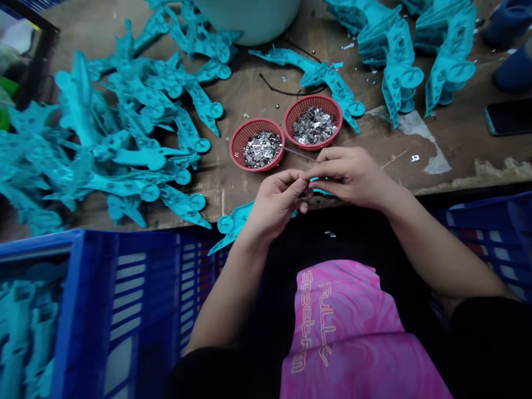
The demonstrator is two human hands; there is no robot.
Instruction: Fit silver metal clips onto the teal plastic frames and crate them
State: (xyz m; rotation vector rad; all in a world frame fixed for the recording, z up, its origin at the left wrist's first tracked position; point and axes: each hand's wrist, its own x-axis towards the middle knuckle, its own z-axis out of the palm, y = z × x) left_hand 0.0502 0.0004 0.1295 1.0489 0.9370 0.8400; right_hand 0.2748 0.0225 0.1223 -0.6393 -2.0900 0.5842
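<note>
- Around: a turquoise heap (155,159) covers the left of the wooden surface (216,188); a pale bucket (253,19) stands at the far edge, a phone (511,117) lies far right.
- In the way: the left red basket (236,158) and right red basket (312,101) sit just beyond the hands, both filled with small metal clips; the left hand (280,199) covers much of the held turquoise part (239,218).
- The held part is at the near edge of the surface, its left grip closed around it. The right hand (349,174) has its grip pinched on a thin rod (299,153), fingertips against the left hand's.
- The held part's long axis runs from lower left to upper right, disc and pointed tip at lower left. The rod points up-left, its tip over the left basket.
- Counted: two baskets, one rod, one phone, one bucket, two blue cups (509,22) at far right, one lone turquoise piece (311,72) behind the baskets. The heap overlaps too much to count.
</note>
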